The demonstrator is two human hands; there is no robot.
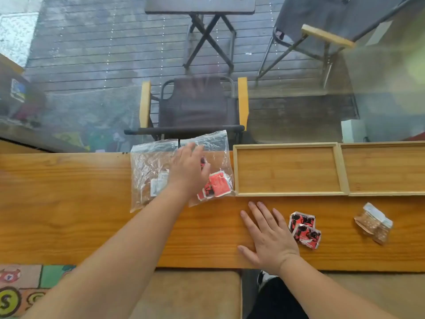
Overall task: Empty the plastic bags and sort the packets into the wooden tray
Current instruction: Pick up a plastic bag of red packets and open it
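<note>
Packets in thin red-and-black foil [215, 185] lie inside the limp, slippery clear plastic bag [207, 166] under the open left hand [187, 171], best pinched by its bottom corner, while the right hand [268, 236] rests flat, empty.

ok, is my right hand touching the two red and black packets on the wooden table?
Apart. The head view shows a strip of bare table between the right hand, lying flat, and the two red and black packets.
</note>
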